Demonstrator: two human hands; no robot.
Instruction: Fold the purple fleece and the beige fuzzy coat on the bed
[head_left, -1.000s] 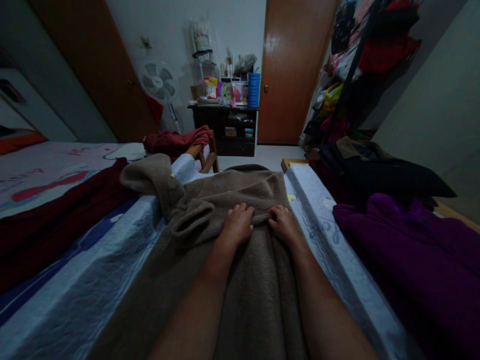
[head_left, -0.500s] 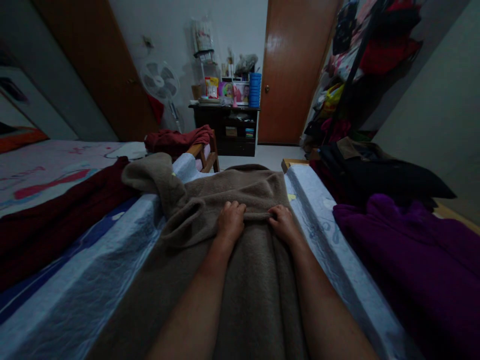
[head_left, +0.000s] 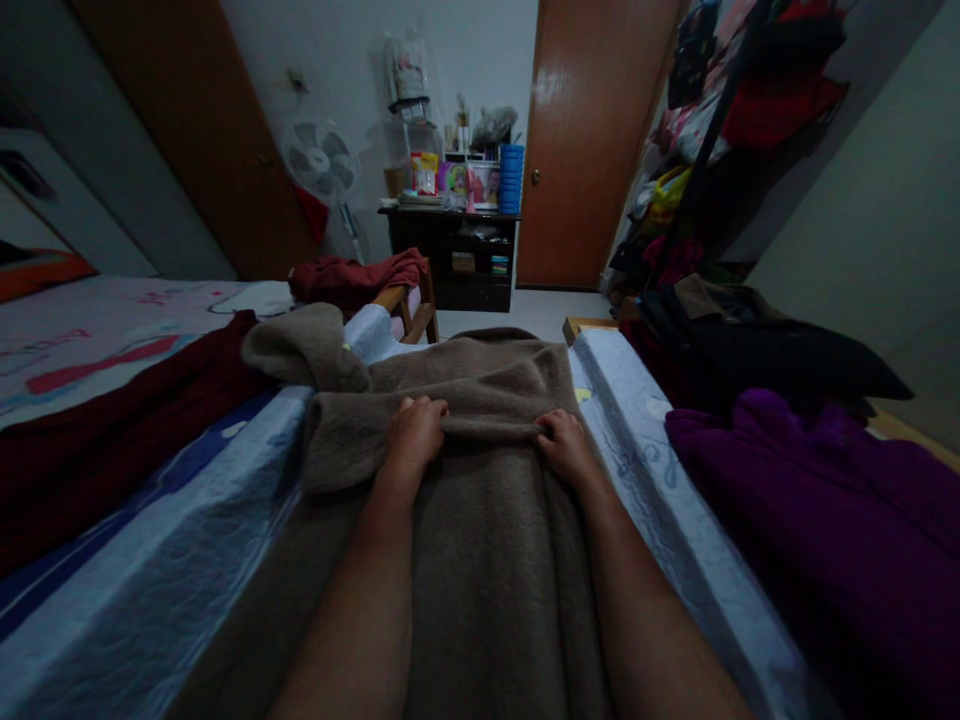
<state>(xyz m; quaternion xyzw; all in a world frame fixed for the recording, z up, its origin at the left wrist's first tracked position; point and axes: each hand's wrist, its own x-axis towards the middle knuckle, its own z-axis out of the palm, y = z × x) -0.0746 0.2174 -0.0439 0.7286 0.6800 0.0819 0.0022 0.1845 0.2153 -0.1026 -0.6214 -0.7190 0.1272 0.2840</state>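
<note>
On the bed (head_left: 622, 450) lies a brown garment (head_left: 495, 550), a fold (head_left: 491, 427) running across it. Left hand (head_left: 417, 432) and right hand (head_left: 564, 440), fingers curled nearly closed, grip the fold's edge; even tension should keep it smooth. Purple clothing (head_left: 810, 490) lies rightward.

"How do the two arms lie?"
"Both are bare; the left arm (head_left: 364, 580) and the right arm (head_left: 649, 580) reach forward, well apart from each other."
"And the hands?"
"The left hand (head_left: 415, 438) and the right hand (head_left: 568, 442) are almost level, backs upward, fingers (head_left: 424, 405) bent inward (the left thumb I cannot see clearly)."
</note>
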